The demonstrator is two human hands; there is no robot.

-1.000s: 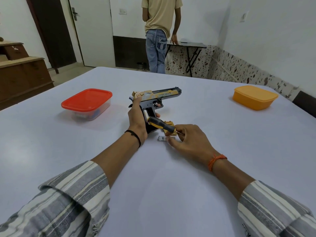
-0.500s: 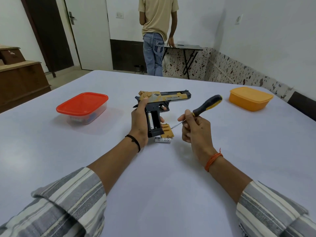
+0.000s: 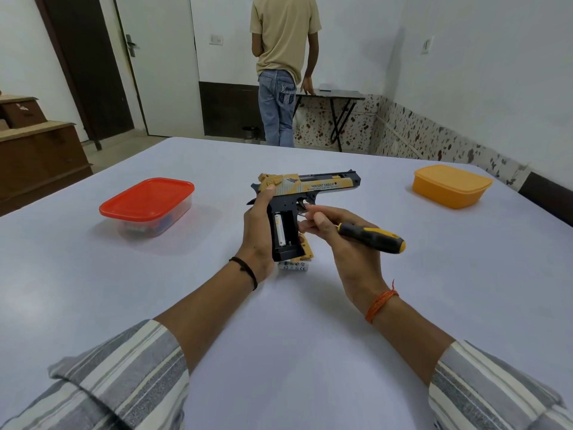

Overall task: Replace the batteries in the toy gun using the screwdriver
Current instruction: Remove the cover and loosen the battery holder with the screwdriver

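The left hand is holding the toy gun upright above the counter, its grip wrapped round the back of the handle, thumb up on the slide and the barrel pointing to the right. The handle's side is facing the camera with its cover off, and the open battery bay is showing one white battery seated along the left slot, its long axis running up and down the handle; the slot beside it is looking empty. The right hand is pinching the screwdriver near the front of its black and yellow handle, the handle trailing off to the right and the thin shaft aiming left and slightly up towards the trigger area, just right of the bay. The tip itself is too small to place exactly. A loose battery is lying crosswise on the counter directly under the gun's butt, touching or almost touching a yellow cover piece behind it. Both are sitting between the two wrists, a little nearer the right hand, which would have to free its fingers to lift either. A red-lidded box is sitting to the left and an orange box far to the right.
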